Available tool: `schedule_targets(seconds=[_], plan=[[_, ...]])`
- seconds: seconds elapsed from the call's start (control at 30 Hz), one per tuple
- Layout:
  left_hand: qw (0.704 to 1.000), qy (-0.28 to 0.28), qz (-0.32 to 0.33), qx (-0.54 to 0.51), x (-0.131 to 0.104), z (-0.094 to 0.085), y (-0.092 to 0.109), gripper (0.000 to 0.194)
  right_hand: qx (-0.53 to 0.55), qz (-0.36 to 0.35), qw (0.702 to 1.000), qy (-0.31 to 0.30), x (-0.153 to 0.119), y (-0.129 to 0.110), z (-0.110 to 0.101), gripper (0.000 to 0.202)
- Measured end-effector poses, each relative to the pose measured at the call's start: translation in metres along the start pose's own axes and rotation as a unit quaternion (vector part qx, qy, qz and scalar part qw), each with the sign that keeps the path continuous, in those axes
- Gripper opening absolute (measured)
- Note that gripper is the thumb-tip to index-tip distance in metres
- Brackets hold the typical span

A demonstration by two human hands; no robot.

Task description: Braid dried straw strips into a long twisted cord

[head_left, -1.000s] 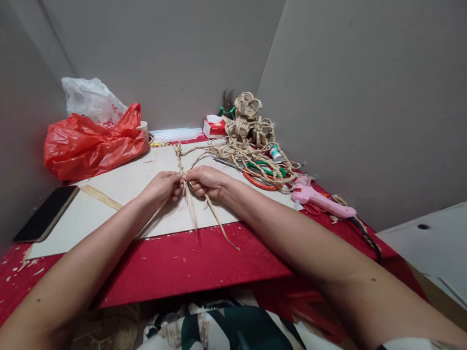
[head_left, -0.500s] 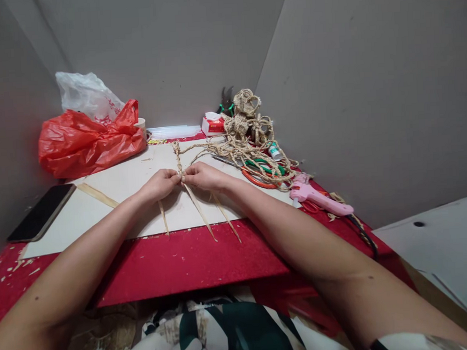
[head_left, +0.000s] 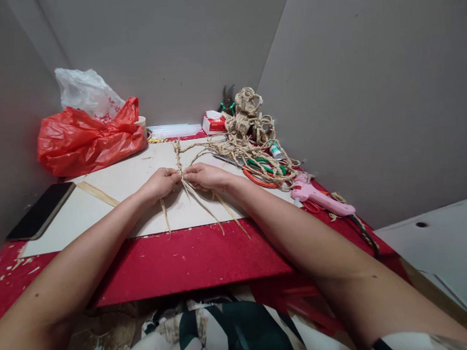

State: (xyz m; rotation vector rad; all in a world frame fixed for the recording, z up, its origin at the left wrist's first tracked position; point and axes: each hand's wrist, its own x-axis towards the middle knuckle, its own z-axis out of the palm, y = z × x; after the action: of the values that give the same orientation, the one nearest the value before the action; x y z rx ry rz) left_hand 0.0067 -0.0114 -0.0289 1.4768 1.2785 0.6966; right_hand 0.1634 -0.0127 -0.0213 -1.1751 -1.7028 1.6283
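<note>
A tan braided straw cord [head_left: 178,158] runs down the white board [head_left: 139,167] to where both hands meet. My left hand [head_left: 164,184] pinches the cord's lower end from the left, fingers closed. From the right my right hand [head_left: 202,175] grips the same end, its fingertips almost touching the left ones. Loose flat straw strands [head_left: 208,214] fan out below the hands toward the board's near edge. One strand [head_left: 165,215] hangs under the left hand, and another [head_left: 232,217] trails under the right. The exact finger hold on each strand is hidden.
Coiled straw rope [head_left: 250,127] is heaped at the back right over orange-and-green-handled tools [head_left: 263,179]. A pink glue gun [head_left: 323,199] lies at the right edge. A phone [head_left: 43,211] and red plastic bag [head_left: 90,138] are on the left. A tissue box [head_left: 214,125] stands behind.
The loose strands below the hands have swung to the right and spread, with more strand ends showing at the centre. Both hands stay at the cord's end, barely moved.
</note>
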Motion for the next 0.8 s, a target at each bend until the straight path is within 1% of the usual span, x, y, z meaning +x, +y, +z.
schedule_targets(seconds=[0.1,0.2,0.37,0.47,0.53,0.63,0.8], plan=[[1.0,-0.003,0.015,0.014,0.001,-0.001,-0.002,0.022,0.005,0.002,1.0,0.015,-0.001,0.0,0.002,0.02],[0.999,-0.006,0.028,0.025,0.002,-0.003,-0.005,0.021,0.005,0.005,1.0,0.029,0.0,0.002,0.002,0.021],[0.998,-0.008,0.038,0.043,0.002,-0.003,-0.006,0.024,-0.056,0.0,0.995,0.081,0.006,0.01,0.004,0.023],[0.996,0.008,0.055,0.074,0.0,-0.002,-0.004,0.02,-0.083,-0.007,0.992,0.097,0.009,0.012,0.004,0.024],[0.992,0.025,0.074,0.103,-0.001,-0.001,-0.003,0.018,-0.074,-0.005,0.993,0.091,0.008,0.011,0.004,0.026],[0.985,0.043,0.094,0.138,-0.001,0.0,-0.003,0.018,-0.047,0.004,0.997,0.061,0.005,0.007,0.002,0.03],[0.984,0.045,0.108,0.136,0.002,-0.002,-0.007,0.019,-0.033,0.02,0.999,0.005,-0.003,0.0,-0.003,0.026]])
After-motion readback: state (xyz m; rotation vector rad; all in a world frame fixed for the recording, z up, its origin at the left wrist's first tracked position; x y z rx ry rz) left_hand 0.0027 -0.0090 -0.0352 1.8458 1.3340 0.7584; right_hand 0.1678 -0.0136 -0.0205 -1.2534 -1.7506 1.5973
